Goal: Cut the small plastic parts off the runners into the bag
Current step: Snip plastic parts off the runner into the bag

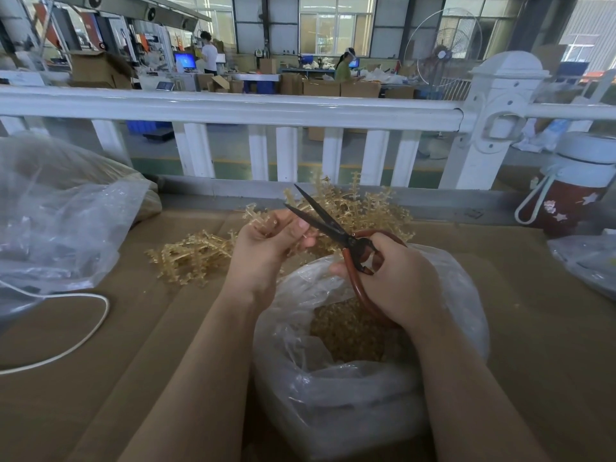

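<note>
My left hand grips a translucent amber runner with small parts along it, held above the open clear bag. My right hand grips the red-brown handles of the scissors. Their dark blades stand apart and point up and left, just past my left thumb. The bag sits in front of me and holds a heap of cut amber parts. More runners lie in a pile to the left, and another heap of runners lies behind my hands.
A brown cardboard sheet covers the table. A large crumpled clear bag fills the left side and a white cord curls below it. A red bottle with a white lid stands at the right. A white railing runs behind.
</note>
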Demonstrator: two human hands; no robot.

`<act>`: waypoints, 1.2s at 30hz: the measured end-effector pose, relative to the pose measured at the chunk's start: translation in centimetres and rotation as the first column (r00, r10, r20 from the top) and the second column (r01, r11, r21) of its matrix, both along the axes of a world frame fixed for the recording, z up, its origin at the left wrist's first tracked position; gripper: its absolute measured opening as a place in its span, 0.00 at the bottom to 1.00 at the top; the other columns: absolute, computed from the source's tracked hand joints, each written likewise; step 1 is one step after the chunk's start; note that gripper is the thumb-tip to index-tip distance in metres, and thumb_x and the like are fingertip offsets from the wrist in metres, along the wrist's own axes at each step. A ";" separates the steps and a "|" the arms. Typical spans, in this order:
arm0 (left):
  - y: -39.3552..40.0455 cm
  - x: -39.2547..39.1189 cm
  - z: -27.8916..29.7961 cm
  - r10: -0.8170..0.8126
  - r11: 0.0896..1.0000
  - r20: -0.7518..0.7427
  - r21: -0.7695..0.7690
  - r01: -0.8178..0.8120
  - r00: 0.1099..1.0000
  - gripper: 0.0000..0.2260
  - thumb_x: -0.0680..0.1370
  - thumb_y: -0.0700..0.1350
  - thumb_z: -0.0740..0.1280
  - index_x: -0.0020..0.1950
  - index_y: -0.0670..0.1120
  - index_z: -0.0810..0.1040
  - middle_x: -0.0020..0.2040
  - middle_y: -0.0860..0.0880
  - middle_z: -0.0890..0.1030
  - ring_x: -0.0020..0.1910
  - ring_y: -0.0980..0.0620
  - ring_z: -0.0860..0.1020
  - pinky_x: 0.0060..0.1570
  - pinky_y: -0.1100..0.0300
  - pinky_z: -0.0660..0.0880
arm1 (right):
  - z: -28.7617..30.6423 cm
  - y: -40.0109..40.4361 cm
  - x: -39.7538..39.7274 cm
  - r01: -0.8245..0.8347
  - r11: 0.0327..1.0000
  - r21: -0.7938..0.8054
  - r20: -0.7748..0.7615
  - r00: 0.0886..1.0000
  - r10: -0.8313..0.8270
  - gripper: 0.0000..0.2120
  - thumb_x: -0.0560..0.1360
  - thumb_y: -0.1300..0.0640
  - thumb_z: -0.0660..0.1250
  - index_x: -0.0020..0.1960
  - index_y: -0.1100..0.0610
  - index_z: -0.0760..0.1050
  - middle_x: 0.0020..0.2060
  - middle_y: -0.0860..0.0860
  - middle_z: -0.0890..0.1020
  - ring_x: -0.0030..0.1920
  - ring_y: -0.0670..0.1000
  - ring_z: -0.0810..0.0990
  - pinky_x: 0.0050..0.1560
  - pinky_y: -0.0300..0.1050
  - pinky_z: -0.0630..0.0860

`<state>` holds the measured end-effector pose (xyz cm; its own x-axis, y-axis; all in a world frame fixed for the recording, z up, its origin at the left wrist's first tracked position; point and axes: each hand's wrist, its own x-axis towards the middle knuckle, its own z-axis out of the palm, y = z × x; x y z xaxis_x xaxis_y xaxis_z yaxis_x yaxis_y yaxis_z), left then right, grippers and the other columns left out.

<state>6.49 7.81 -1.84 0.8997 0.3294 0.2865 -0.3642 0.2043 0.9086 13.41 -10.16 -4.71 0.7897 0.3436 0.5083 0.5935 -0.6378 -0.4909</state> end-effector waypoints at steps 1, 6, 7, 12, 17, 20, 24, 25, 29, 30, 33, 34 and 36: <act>-0.1 0.0 0.0 -0.001 1.000 0.002 -0.006 0.001 1.000 0.03 0.70 0.43 0.72 0.37 0.50 0.84 0.36 0.49 0.82 0.35 0.54 0.79 0.39 0.65 0.75 | 0.1 0.0 0.0 -0.002 1.000 -0.005 0.006 1.000 0.002 0.26 0.63 0.18 0.59 0.45 0.38 0.71 0.35 0.31 0.74 0.38 0.32 0.72 0.36 0.28 0.63; 0.0 0.0 -0.1 0.028 0.999 -0.011 -0.023 -0.028 1.000 0.02 0.69 0.43 0.73 0.38 0.50 0.85 0.38 0.52 0.84 0.40 0.54 0.81 0.44 0.62 0.75 | 0.2 0.0 -0.1 -0.011 1.000 -0.028 0.000 1.000 0.011 0.23 0.65 0.22 0.64 0.46 0.38 0.70 0.35 0.31 0.73 0.38 0.32 0.71 0.36 0.28 0.62; 0.0 0.0 -0.1 0.034 0.999 -0.014 -0.019 -0.035 0.999 0.02 0.68 0.43 0.74 0.37 0.51 0.85 0.38 0.52 0.84 0.40 0.55 0.80 0.43 0.62 0.73 | 0.2 0.0 -0.1 -0.010 1.000 -0.029 0.002 1.000 0.010 0.23 0.65 0.21 0.63 0.46 0.38 0.70 0.35 0.31 0.73 0.38 0.32 0.71 0.36 0.28 0.62; -0.1 0.1 -0.1 0.054 0.998 -0.020 0.012 -0.054 0.998 0.03 0.68 0.44 0.73 0.37 0.51 0.86 0.39 0.53 0.85 0.40 0.57 0.80 0.40 0.66 0.74 | 0.5 0.1 -0.2 0.011 0.999 -0.040 0.014 1.000 -0.011 0.28 0.62 0.18 0.58 0.45 0.40 0.71 0.35 0.32 0.73 0.37 0.33 0.71 0.35 0.28 0.62; -0.1 0.3 -0.1 0.056 0.998 -0.037 -0.025 -0.057 0.998 0.03 0.68 0.43 0.73 0.40 0.48 0.86 0.40 0.50 0.85 0.41 0.54 0.80 0.44 0.63 0.75 | 0.2 0.4 0.0 0.028 0.999 -0.029 0.041 0.999 -0.027 0.33 0.62 0.17 0.55 0.46 0.43 0.76 0.34 0.34 0.75 0.36 0.33 0.71 0.34 0.27 0.62; 0.0 0.4 -0.1 0.060 0.997 -0.039 -0.038 -0.061 0.997 0.04 0.68 0.42 0.73 0.42 0.47 0.86 0.38 0.50 0.85 0.37 0.56 0.80 0.42 0.66 0.76 | 0.1 0.4 0.2 0.048 0.998 -0.034 0.063 0.997 -0.046 0.36 0.62 0.17 0.54 0.47 0.45 0.78 0.35 0.35 0.76 0.35 0.33 0.71 0.34 0.26 0.62; 0.1 0.5 -0.2 0.060 0.996 -0.044 -0.055 -0.063 0.997 0.04 0.73 0.38 0.72 0.45 0.45 0.85 0.38 0.50 0.84 0.36 0.56 0.79 0.40 0.67 0.76 | -0.1 0.4 0.2 0.054 0.998 -0.024 0.092 0.994 -0.051 0.38 0.62 0.16 0.53 0.46 0.47 0.80 0.35 0.38 0.80 0.33 0.38 0.73 0.34 0.26 0.64; 0.1 0.5 -0.3 0.060 0.997 -0.046 -0.053 -0.062 0.997 0.04 0.74 0.38 0.71 0.46 0.45 0.85 0.38 0.50 0.84 0.36 0.57 0.79 0.40 0.67 0.76 | -0.1 0.4 0.1 0.053 0.998 -0.020 0.097 0.994 -0.051 0.39 0.63 0.16 0.52 0.46 0.47 0.80 0.35 0.39 0.81 0.33 0.39 0.74 0.34 0.26 0.64; 0.0 0.5 -0.3 0.056 0.997 -0.051 -0.049 -0.059 0.997 0.03 0.74 0.39 0.71 0.45 0.45 0.84 0.37 0.51 0.84 0.37 0.56 0.79 0.43 0.65 0.76 | 0.1 0.4 -0.1 0.054 0.999 0.003 0.093 0.994 -0.054 0.38 0.63 0.16 0.52 0.44 0.47 0.80 0.31 0.38 0.78 0.31 0.36 0.72 0.33 0.26 0.64; 0.1 0.5 -0.3 0.056 0.997 -0.054 -0.049 -0.059 0.997 0.03 0.74 0.39 0.71 0.45 0.45 0.84 0.37 0.50 0.83 0.37 0.56 0.79 0.44 0.64 0.76 | 0.1 0.4 -0.1 0.052 0.999 0.004 0.091 0.994 -0.052 0.37 0.63 0.16 0.52 0.43 0.47 0.80 0.31 0.37 0.77 0.31 0.36 0.72 0.33 0.27 0.64; 0.1 0.5 -0.3 0.050 0.998 -0.060 -0.046 -0.053 0.997 0.03 0.75 0.39 0.71 0.45 0.44 0.83 0.37 0.50 0.83 0.38 0.54 0.78 0.49 0.60 0.74 | 0.1 0.4 -0.1 0.040 0.999 0.013 0.084 0.996 -0.041 0.35 0.63 0.17 0.55 0.43 0.47 0.80 0.30 0.38 0.77 0.32 0.36 0.73 0.33 0.29 0.67; 0.0 0.5 -0.3 0.049 0.998 -0.064 -0.047 -0.052 0.997 0.02 0.75 0.39 0.71 0.45 0.44 0.83 0.38 0.50 0.83 0.38 0.54 0.78 0.50 0.59 0.74 | 0.1 0.4 -0.1 0.033 0.999 0.019 0.084 0.996 -0.034 0.35 0.63 0.18 0.56 0.43 0.47 0.80 0.30 0.39 0.78 0.32 0.36 0.74 0.33 0.30 0.69; 0.0 0.5 -0.2 0.052 0.997 -0.068 -0.049 -0.055 0.996 0.03 0.75 0.38 0.70 0.46 0.43 0.83 0.38 0.50 0.83 0.38 0.54 0.79 0.49 0.60 0.74 | 0.0 0.4 0.0 0.021 0.999 0.028 0.071 0.997 -0.023 0.35 0.63 0.18 0.57 0.43 0.48 0.80 0.32 0.40 0.80 0.33 0.39 0.76 0.35 0.36 0.75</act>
